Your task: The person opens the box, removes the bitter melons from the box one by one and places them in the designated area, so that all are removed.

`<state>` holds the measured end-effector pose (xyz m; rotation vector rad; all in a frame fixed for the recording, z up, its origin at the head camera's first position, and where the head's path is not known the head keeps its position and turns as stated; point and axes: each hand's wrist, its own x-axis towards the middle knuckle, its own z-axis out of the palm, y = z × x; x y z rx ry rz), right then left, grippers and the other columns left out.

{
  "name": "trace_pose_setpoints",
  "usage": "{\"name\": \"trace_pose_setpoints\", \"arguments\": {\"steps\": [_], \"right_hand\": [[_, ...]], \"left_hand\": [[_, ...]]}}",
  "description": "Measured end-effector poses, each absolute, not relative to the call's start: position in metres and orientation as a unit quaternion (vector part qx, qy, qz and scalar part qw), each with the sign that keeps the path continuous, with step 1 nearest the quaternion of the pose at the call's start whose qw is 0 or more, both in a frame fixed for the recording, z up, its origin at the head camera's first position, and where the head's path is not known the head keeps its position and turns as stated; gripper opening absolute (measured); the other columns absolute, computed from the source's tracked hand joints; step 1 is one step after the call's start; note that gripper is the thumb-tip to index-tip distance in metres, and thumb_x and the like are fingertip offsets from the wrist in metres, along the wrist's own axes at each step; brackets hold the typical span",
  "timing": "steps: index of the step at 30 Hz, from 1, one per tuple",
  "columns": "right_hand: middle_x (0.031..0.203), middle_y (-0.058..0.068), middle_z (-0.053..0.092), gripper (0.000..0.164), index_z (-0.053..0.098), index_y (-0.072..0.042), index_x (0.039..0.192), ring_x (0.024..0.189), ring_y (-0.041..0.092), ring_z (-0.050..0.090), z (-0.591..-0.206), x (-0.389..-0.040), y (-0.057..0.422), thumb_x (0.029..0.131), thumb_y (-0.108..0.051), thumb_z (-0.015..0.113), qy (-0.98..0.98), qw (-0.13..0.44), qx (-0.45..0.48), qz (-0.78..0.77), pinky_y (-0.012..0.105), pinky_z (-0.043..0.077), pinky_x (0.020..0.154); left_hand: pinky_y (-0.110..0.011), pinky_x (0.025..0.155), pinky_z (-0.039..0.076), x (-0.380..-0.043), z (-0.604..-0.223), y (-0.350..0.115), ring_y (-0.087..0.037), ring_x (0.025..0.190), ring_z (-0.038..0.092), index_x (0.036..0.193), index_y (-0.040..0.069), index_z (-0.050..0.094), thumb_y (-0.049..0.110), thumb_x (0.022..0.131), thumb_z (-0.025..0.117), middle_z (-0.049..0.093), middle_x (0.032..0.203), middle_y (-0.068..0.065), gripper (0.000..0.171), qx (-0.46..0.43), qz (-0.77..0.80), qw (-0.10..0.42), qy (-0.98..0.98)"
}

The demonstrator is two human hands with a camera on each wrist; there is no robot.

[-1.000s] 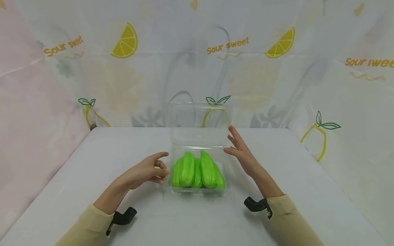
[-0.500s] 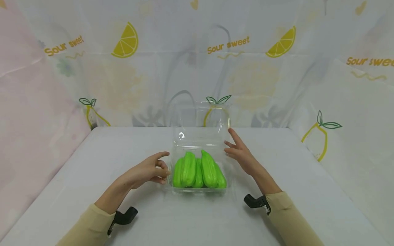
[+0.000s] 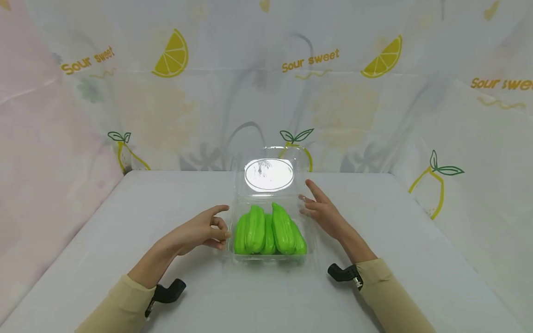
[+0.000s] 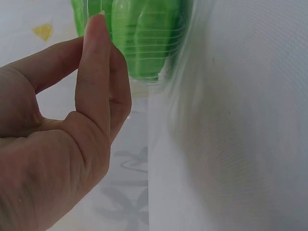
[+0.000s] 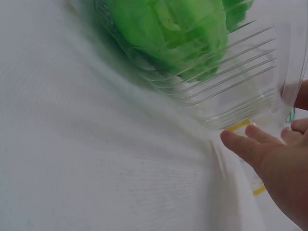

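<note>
Box (image 3: 272,257) on surface (image 3: 266,300), lid (image 3: 268,175) raised at back, green veg (image 3: 268,236) inside. Left hand (image 3: 197,233) pinches box's left rim. Right hand (image 3: 328,216) spread at lid's right edge, contact unclear.

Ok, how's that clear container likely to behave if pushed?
The clear container probably flexes; its ribbed walls look thin. It may slide rather than tip, sitting low on the table. The lid, raised at the back, may swing.
</note>
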<state>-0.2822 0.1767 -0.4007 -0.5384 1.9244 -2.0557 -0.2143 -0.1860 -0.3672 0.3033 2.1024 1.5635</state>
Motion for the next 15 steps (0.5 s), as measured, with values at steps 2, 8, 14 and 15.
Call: {"name": "trace_pose_setpoints", "arguments": {"steps": [2,8,14,15], "right_hand": [[0.168,-0.002,-0.012,0.076,-0.006,-0.016,0.160,0.154,0.037,0.010,-0.4013,-0.2822,0.1760,0.100,0.003,0.038,0.662,0.142,-0.183,-0.712,0.055,0.029,0.120],[0.168,0.000,-0.012,0.072,-0.007,-0.013,0.159,0.155,0.036,0.009,-0.4023,-0.2826,0.1740,0.103,0.000,0.036,0.653,0.152,-0.175,-0.720,0.048,0.034,0.117],[0.168,0.002,-0.012,0.070,-0.005,-0.011,0.159,0.154,0.036,0.010,-0.4041,-0.2831,0.1720,0.104,0.000,0.036,0.639,0.161,-0.158,-0.736,0.057,0.021,0.123],[0.168,0.002,-0.012,0.069,-0.005,-0.010,0.159,0.154,0.036,0.010,-0.4044,-0.2830,0.1717,0.104,0.000,0.036,0.638,0.161,-0.156,-0.736,0.057,0.020,0.123]], "left_hand": [[-0.032,0.073,0.061,-0.2147,-0.3675,-0.1866,-0.021,0.077,0.067,0.158,0.006,0.007,0.011,0.093,0.067,0.057,0.096,-0.010,0.088,0.112,0.574,0.252,0.771],[-0.033,0.075,0.061,-0.2169,-0.3698,-0.1880,-0.023,0.078,0.068,0.158,0.010,0.005,0.011,0.093,0.067,0.058,0.096,-0.010,0.090,0.112,0.575,0.262,0.767],[-0.033,0.074,0.062,-0.2171,-0.3710,-0.1877,-0.022,0.077,0.068,0.158,0.010,0.005,0.011,0.092,0.068,0.058,0.095,-0.009,0.091,0.113,0.578,0.264,0.764],[-0.034,0.075,0.062,-0.2169,-0.3708,-0.1876,-0.022,0.077,0.068,0.158,0.010,0.005,0.011,0.092,0.068,0.058,0.095,-0.010,0.091,0.112,0.578,0.264,0.764]]}}
